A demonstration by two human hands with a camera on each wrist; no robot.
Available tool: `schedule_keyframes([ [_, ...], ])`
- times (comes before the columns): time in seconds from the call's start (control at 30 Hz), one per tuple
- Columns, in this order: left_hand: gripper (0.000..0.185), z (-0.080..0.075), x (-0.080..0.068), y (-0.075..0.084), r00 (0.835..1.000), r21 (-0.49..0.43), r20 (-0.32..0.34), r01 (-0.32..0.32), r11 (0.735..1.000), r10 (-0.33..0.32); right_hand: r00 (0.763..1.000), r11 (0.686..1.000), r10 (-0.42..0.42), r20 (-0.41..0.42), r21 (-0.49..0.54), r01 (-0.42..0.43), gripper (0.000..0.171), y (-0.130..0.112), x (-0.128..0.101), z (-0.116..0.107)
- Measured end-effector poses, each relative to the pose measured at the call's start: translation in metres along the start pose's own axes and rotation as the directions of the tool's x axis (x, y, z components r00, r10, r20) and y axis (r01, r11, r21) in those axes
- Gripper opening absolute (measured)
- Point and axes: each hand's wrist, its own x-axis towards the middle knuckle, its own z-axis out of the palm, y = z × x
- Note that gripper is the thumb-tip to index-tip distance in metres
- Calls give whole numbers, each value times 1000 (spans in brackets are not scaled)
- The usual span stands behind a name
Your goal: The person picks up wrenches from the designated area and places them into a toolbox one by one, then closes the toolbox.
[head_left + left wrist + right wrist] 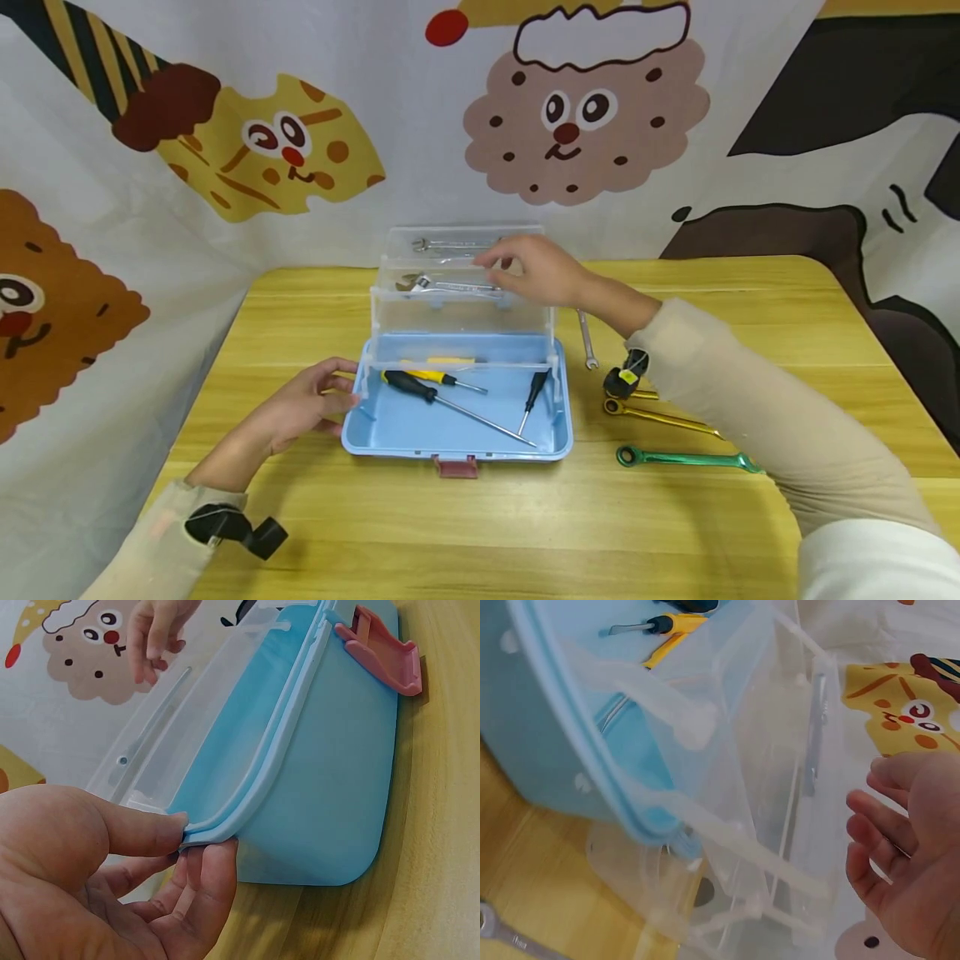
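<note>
My left hand [303, 410] pinches the left rim of a light-blue toolbox [330, 772], thumb above and fingers below, as the left wrist view shows. The box stands open, with clear stepped trays [457, 315] raised at its back. An open-end wrench [450, 245] lies in the top tray and an adjustable wrench [453, 287] in the one below. My right hand [542, 272] hovers over the right end of these trays, fingers loosely bent and holding nothing. Inside the box lie a long black-handled screwdriver [408, 383], a small black one [537, 388] and yellow-handled tools [427, 375].
To the box's right, a silver wrench [587, 342], a gold ratcheting wrench [663, 417] and a green ratcheting wrench [682, 459] lie on the wooden table [495, 533], partly under the right forearm. A printed cloth [420, 142] hangs behind the table.
</note>
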Motion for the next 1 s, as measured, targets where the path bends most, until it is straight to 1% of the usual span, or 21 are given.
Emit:
schedule_keyframes([
  [0.07, 48, 0, 0, 0, 1000, 0, -2, 4, 1000, -4, 999, 1000, -24, -25, -12, 24, 35, 2, -6, -3],
  [0.2, 48, 0, -1, 1, 1000, 3, -5, 12, 1000, -12, 996, 995, -53, -75, -83, 47, 47, 6, -24, -7],
  [0.33, 48, 0, -1, 1, 1000, 3, -2, 10, 1000, -10, 994, 988, -30, -107, -151, 14, 60, 12, -45, -6],
  [0.47, 48, 0, -1, 1, 1000, 5, -1, 10, 1000, -10, 992, 983, 26, -125, -178, -48, 73, 19, -64, -2],
  [0.57, 48, 0, -1, 2, 1000, 5, -2, 12, 1000, -12, 988, 980, 63, -138, -180, -88, 79, 23, -76, 3],
  [0.77, 48, 1, -1, 2, 1000, 2, -3, 17, 1000, -17, 977, 969, 150, -149, -173, -175, 78, 32, -95, 15],
  [0.9, 49, 1, -1, 2, 1000, 4, -3, 17, 1000, -17, 960, 948, 247, -133, -172, -267, 84, 40, -105, 23],
  [1.0, 49, 0, 0, 1, 1000, 5, -3, 15, 1000, -15, 940, 924, 321, -119, -176, -338, 91, 46, -111, 29],
])
